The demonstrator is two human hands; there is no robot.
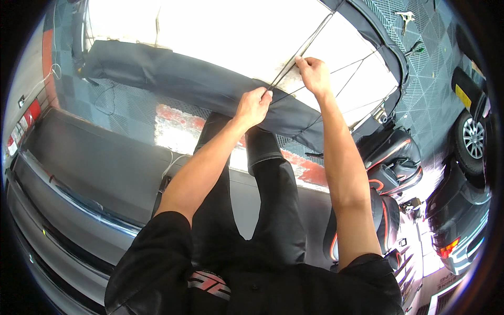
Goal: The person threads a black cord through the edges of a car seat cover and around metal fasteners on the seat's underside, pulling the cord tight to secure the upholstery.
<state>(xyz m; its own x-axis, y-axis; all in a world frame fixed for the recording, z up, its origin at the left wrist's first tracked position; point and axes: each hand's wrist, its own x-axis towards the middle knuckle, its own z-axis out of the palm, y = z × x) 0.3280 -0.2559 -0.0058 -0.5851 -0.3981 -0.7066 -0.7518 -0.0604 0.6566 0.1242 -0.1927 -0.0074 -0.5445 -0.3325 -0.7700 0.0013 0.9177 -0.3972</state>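
Observation:
A long padded piece, perhaps a car seat bench, lies in front of me with its pale, overexposed underside [210, 31] up. Its black cover [142, 65] wraps over the near and right edges. Black cord [316, 34] runs in a double line across the pale face, and thinner strands cross it toward the right end. My left hand [254, 108] is closed around the cord at the near edge of the cover. Farther up the same line, my right hand [315, 77] pinches the cord between thumb and fingers.
Black seats with red trim [396, 157] stand close on my right. Beyond them is a dark car with a silver-spoked wheel [473, 135]. Small tools [406, 21] lie on the grey tiled floor [428, 79]. A long dark car body [79, 210] runs along my lower left.

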